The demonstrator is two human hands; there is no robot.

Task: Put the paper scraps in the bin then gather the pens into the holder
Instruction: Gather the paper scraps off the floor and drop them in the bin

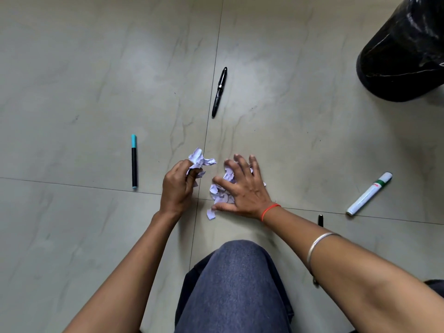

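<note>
1. You're looking down on a floor [72,68] of large pale grey tiles, faintly veined.
2. Thin dark grout lines [72,185] cross near its middle.
3. Soft patches of glare [149,58] lie on the far tiles.

Left hand [177,186] grips crumpled paper scraps [200,162]; right hand [242,188], fingers spread, presses on the scrap pile [219,195] beside it on the floor [72,92].

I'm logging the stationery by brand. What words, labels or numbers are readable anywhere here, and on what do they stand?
No text here can be read.
white marker: small red print beside its green band, too blurred to read.
black pen: no lettering shows.
teal-capped pen: no lettering shows.
paper scraps and bin: no writing visible.
</note>
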